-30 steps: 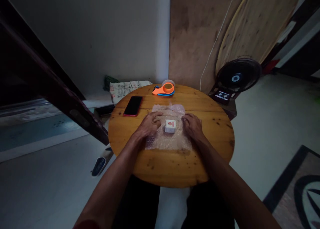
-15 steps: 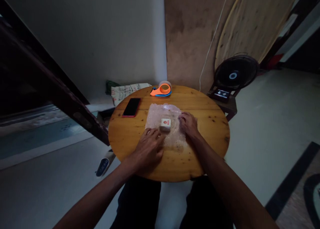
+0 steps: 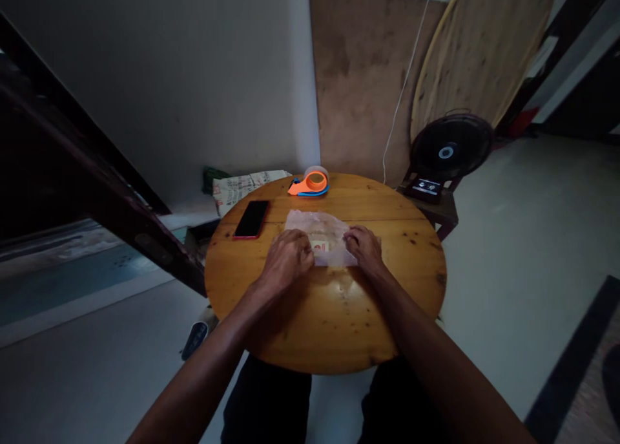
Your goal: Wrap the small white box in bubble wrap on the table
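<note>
A sheet of bubble wrap [image 3: 317,222] lies on the round wooden table [image 3: 310,327], its near part folded up over a small white box [image 3: 320,246]. The box's red print shows faintly through the clear layer. My left hand [image 3: 289,258] is closed on the wrap at the box's left side, fingers curled down. On the right, my right hand [image 3: 364,246] pinches the wrap's right edge, apart from the box. The fingertips of both hands are partly hidden.
An orange tape dispenser [image 3: 310,184] stands at the table's far edge. A phone [image 3: 251,219] lies at the left. Beyond the table's right edge, a black round fan [image 3: 448,148] sits on a low wooden stand [image 3: 438,208]. Printed sacking [image 3: 245,189] lies behind the table.
The near part of the bubble wrap has been folded away from me over the box. My left hand has moved forward and closed on it. My right hand has stayed at the right edge.
</note>
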Available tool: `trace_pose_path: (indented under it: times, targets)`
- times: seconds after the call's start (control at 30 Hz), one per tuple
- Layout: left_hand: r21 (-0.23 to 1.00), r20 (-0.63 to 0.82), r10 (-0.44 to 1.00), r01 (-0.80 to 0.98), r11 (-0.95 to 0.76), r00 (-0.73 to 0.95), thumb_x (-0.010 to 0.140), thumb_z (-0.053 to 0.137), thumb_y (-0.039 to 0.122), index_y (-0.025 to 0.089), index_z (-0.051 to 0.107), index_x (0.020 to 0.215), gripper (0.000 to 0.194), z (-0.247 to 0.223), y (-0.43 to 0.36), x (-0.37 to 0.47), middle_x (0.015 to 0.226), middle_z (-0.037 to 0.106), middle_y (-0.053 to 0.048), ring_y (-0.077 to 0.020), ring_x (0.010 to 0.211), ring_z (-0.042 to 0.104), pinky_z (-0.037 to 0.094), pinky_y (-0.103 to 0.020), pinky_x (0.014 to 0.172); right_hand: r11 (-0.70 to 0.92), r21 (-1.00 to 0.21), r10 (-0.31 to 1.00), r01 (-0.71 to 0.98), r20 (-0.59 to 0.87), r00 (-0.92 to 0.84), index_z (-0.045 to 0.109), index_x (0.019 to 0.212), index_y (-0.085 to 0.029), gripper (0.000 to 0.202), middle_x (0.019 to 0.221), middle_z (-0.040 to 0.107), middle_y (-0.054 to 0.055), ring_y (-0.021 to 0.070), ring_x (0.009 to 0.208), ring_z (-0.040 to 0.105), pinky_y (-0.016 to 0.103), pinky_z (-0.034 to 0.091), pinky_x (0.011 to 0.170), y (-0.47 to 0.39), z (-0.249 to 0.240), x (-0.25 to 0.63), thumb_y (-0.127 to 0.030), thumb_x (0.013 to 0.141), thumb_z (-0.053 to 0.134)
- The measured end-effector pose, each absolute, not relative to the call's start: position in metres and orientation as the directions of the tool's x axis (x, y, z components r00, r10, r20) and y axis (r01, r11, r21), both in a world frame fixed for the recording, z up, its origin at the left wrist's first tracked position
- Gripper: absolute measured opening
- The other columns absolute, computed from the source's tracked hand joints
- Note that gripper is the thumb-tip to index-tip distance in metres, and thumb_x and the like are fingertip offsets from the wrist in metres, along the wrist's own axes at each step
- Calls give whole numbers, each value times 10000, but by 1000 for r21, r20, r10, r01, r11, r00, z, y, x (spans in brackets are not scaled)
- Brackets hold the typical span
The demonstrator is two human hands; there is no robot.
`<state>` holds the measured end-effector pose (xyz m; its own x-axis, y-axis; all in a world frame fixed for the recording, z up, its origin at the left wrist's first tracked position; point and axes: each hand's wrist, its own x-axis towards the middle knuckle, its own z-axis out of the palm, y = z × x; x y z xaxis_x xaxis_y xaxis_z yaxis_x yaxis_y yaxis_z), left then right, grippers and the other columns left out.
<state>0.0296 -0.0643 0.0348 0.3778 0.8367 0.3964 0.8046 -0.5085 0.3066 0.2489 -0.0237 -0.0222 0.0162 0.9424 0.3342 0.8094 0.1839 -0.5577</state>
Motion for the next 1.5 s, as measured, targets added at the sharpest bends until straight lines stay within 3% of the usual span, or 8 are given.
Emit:
trace_pose_path:
  times: [0.27, 0.4, 0.57, 0.73, 0.83, 0.97, 1.3, 1.5]
  targets:
    - [602, 312, 918, 697, -390, 244, 748, 558, 175, 186, 640, 793, 94, 14, -50, 35, 930, 699, -51, -178, 842, 654, 489, -276, 764, 284, -611, 884, 739, 465, 45, 703, 931, -209, 246, 1051, 678, 74, 236, 1017, 591, 404, 412, 927, -27, -13, 248, -190, 810, 489]
    - [638, 367, 876, 600, -483, 314, 727, 585, 155, 187, 640, 870, 157, 5, -50, 30, 1076, 659, -64, -192, 985, 631, 491, -302, 868, 504, -538, 803, 675, 579, -138, 704, 922, -212, 225, 979, 691, 73, 231, 966, 606, 381, 448, 890, -35, 1, 240, -183, 810, 511]
    - [694, 353, 858, 510, -508, 373, 726, 576, 122, 191, 632, 811, 124, 6, -53, 22, 1234, 590, -58, -197, 1100, 590, 480, -324, 938, 574, -675, 819, 463, 483, -311, 681, 1048, -222, 257, 1025, 712, 42, 179, 932, 650, 314, 500, 832, -41, 8, 234, -203, 838, 535]
    - [718, 332, 846, 469, -514, 418, 743, 599, 137, 192, 641, 801, 91, 12, -57, 18, 1274, 577, -65, -216, 1170, 557, 457, -349, 990, 714, -408, 691, 569, 540, -480, 661, 1153, -263, 372, 1296, 615, 47, 261, 1255, 480, 440, 352, 1025, -47, 19, 231, -240, 783, 634]
    - [753, 318, 841, 423, -504, 437, 777, 597, 172, 192, 622, 776, 32, 14, -58, 18, 1235, 603, -59, -205, 1137, 576, 469, -342, 972, 689, -363, 722, 627, 416, -553, 573, 1288, -276, 504, 1327, 595, 44, 275, 1329, 395, 453, 288, 1053, -52, 24, 227, -239, 787, 608]
    - [756, 322, 838, 413, -508, 441, 735, 559, 85, 198, 600, 778, 128, 13, -58, 19, 1244, 599, -47, -191, 1108, 587, 482, -330, 942, 589, -382, 808, 712, 266, -525, 483, 1373, -238, 636, 1372, 546, 92, 281, 1302, 416, 438, 284, 1040, -51, 21, 228, -262, 752, 619]
    - [760, 289, 850, 435, -483, 440, 641, 537, 27, 177, 586, 677, 163, 22, -61, 20, 1307, 567, -41, -213, 1151, 562, 483, -333, 937, 553, -397, 833, 733, 289, -472, 556, 1294, -245, 499, 1305, 603, 80, 252, 1290, 434, 425, 284, 1041, -38, 1, 234, -265, 800, 623]
    - [769, 353, 870, 422, -480, 344, 697, 562, 85, 170, 629, 766, 129, 13, -55, 22, 1304, 575, -68, -210, 1166, 570, 484, -327, 958, 472, -580, 878, 664, 241, -414, 558, 1301, -224, 521, 1324, 582, 105, 272, 1237, 503, 449, 359, 1029, -37, 8, 237, -299, 791, 637]
